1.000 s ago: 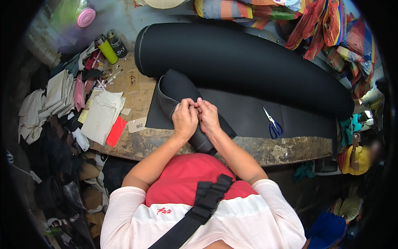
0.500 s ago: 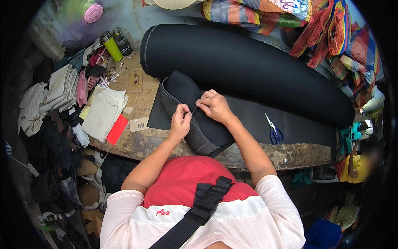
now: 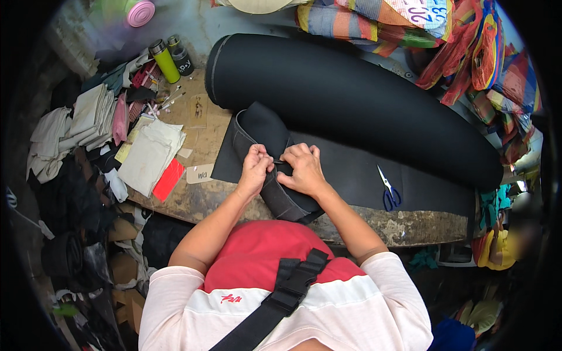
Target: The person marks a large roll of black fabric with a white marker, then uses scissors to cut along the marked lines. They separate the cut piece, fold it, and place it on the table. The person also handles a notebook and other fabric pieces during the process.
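Observation:
A length of thick black fabric [image 3: 262,125] lies folded over at the table's front, with a pale stitched line along its edge band. My left hand [image 3: 255,168] pinches the edge of this fabric between thumb and fingertips. Just to the right, my right hand [image 3: 302,168] grips the same fold, thumb towards me and fingers bent over the far side. Both hands' fingertips almost meet at the edge; whether a thread or other small thing is between them I cannot make out. Scissors with dark blue handles [image 3: 390,198] lie to the right on a flat black sheet [image 3: 418,184].
A big black fabric roll [image 3: 351,90] spans the back of the worn wooden table [image 3: 404,227]. At left are folded cream cloths [image 3: 151,157], a red card [image 3: 168,180] and a lime-green bottle [image 3: 164,61]. Colourful woven bags [image 3: 404,26] hang at the back right.
My right hand has come slightly lower and turned, its fingers now bent over the fold. My left hand keeps its pinch. The whole view has shifted a little.

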### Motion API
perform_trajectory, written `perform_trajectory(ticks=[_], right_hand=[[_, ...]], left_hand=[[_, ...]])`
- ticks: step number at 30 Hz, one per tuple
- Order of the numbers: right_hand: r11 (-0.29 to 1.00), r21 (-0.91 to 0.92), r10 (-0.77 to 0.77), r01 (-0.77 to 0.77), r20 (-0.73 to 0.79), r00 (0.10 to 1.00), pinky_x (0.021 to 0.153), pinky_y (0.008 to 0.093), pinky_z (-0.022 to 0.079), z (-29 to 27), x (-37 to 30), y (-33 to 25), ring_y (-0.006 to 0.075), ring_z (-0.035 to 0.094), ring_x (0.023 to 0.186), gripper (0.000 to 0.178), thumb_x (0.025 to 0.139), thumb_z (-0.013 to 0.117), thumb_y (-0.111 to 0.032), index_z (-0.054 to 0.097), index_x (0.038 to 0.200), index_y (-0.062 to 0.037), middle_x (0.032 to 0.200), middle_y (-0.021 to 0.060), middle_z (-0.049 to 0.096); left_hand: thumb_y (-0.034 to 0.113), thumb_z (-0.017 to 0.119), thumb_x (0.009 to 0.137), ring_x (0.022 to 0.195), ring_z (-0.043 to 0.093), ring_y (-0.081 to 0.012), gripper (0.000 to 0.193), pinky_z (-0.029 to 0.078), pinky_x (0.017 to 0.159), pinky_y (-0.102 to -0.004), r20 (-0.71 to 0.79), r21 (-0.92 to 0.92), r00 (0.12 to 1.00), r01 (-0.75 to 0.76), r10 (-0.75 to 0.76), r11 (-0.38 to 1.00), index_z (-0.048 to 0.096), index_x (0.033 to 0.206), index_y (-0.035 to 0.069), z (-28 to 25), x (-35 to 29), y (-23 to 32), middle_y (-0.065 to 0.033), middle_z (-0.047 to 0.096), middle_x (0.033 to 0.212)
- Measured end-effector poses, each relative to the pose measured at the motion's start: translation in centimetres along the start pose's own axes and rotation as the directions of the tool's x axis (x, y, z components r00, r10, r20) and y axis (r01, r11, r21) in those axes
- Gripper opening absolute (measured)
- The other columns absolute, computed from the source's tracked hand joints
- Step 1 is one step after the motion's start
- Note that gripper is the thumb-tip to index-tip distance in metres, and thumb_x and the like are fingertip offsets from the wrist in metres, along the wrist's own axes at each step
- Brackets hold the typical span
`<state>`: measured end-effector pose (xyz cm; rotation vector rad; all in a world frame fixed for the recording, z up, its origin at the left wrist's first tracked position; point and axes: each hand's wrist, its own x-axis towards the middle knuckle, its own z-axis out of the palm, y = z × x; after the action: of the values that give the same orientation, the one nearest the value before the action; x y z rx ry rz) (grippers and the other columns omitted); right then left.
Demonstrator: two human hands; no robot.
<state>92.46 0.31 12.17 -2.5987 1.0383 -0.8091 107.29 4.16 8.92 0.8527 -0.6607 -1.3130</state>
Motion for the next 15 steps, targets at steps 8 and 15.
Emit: perform_trajectory(ticks=[8,15], right_hand=[[0.925,0.334,0.074,-0.178,0.301,0.951,0.066,0.0359,0.042,-0.7,2.2,2.2,0.0242,0.052,0.070,0.017,0.063,0.072,-0.018,0.062,0.072,-0.0073,0.064,0.0056,0.057],[0.938,0.327,-0.104,0.115,-0.049,0.993,0.068,0.0352,0.049,-0.4,1.2,2.7,0.0262,0.059,0.074,0.014,0.071,0.066,-0.001,0.067,0.084,-0.0023,0.072,0.0106,0.062]], left_hand=[[-0.006,0.046,0.081,0.060,0.041,-0.0082,0.019,0.038,0.059,-0.0227,0.027,0.101,0.999,0.032,-0.034,0.994,0.038,0.091,0.007,-0.2,0.2,0.3,0.0012,0.042,0.069],[-0.004,0.049,0.081,0.056,0.045,-0.0076,0.017,0.039,0.055,-0.0206,0.008,0.143,1.000,0.010,-0.011,0.990,0.041,0.093,0.004,0.0,0.7,-0.2,0.0000,0.046,0.065]])
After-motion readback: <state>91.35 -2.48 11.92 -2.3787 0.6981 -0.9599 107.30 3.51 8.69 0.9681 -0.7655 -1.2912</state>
